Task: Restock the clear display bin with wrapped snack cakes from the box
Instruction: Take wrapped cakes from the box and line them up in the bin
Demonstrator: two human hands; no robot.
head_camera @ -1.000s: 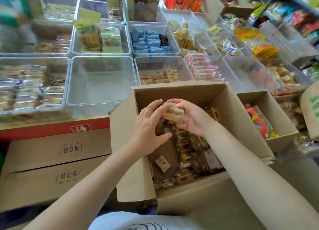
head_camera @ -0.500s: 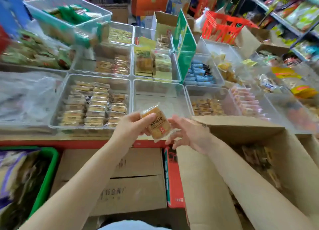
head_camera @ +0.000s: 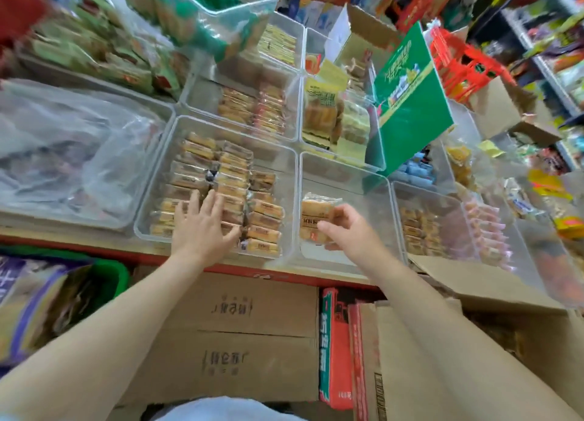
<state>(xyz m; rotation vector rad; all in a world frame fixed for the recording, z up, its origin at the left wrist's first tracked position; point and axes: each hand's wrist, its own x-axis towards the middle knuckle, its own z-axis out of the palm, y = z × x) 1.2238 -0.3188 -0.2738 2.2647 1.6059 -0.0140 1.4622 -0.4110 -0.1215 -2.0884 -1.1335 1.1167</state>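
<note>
We're pinching a wrapped snack cake (head_camera: 317,215) w/ right hand (head_camera: 349,231) over clear display bin (head_camera: 376,183), left hand (head_camera: 202,227) resting spread on neighbouring bin's cakes (head_camera: 221,186)

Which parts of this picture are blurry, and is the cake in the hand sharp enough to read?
Head view: edges smear with motion, worst at the top left and far right; straight bin rims bow from the wide lens. The cake in the right hand is fairly sharp, its print unreadable.
</note>
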